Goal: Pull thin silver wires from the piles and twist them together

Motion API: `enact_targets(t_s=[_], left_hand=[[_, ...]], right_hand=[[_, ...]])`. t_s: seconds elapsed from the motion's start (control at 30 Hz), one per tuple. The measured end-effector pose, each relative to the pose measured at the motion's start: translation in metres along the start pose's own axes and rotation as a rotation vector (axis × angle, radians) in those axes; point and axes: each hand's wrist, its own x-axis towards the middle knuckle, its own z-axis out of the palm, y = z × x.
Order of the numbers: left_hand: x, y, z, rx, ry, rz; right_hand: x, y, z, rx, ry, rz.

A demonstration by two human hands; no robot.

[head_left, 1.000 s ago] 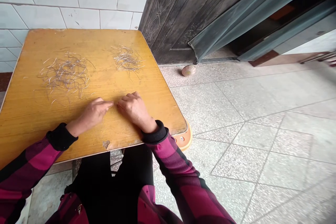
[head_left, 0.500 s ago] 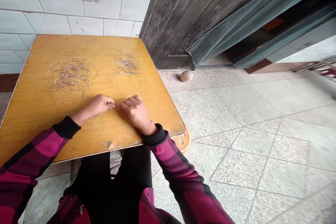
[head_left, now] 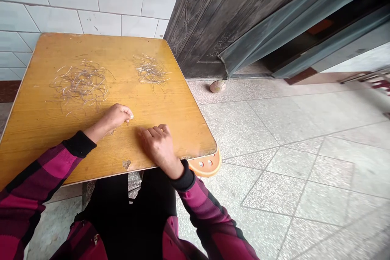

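Note:
Two loose piles of thin silvery strands lie on a yellow wooden tabletop [head_left: 173, 124], a wider pile [head_left: 82, 85] at left and a smaller one [head_left: 150, 70] farther back. My left hand [head_left: 115, 118] sits just below the wider pile, fingertips pinched together on what looks like a thin strand [head_left: 131, 116]. Nearer the table's front edge, my right hand [head_left: 157, 145] rests on the wood with its fingers slightly curled and apart. It holds nothing that I can see. Both sleeves are pink and black check.
A chipped front table edge lies above my black-clad lap. An orange stool [head_left: 204, 166] pokes out under the table's right corner. A dark metal door [head_left: 207, 28] and white wall tiles [head_left: 91, 4] stand behind; a small round object [head_left: 217, 86] lies on the speckled tile floor [head_left: 274, 130].
My right hand has drawn back toward the table's front edge, widening the gap between my hands. My left hand has stayed near the same spot, its fingers still pinched.

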Motion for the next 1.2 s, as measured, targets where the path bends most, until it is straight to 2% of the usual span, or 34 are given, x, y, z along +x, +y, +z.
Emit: enact_targets(t_s=[0.17, 0.33, 0.5, 0.7, 1.2], left_hand=[[0.0, 0.001, 0.0, 0.03, 0.016, -0.013], [0.0, 0.001, 0.0, 0.036, 0.002, 0.012], [0.0, 0.001, 0.0, 0.021, -0.003, 0.018], [0.001, 0.0, 0.0, 0.005, -0.034, -0.003], [0.003, -0.001, -0.004, 0.058, -0.119, 0.016]], right_hand=[[-0.012, -0.016, -0.003, 0.044, -0.031, 0.122], [-0.004, -0.023, -0.005, 0.04, -0.086, 0.258], [0.003, -0.022, 0.002, 0.004, -0.15, 0.256], [-0.003, -0.021, 0.007, -0.021, -0.212, 0.272], [-0.027, -0.049, -0.034, 0.146, -0.328, 0.324]])
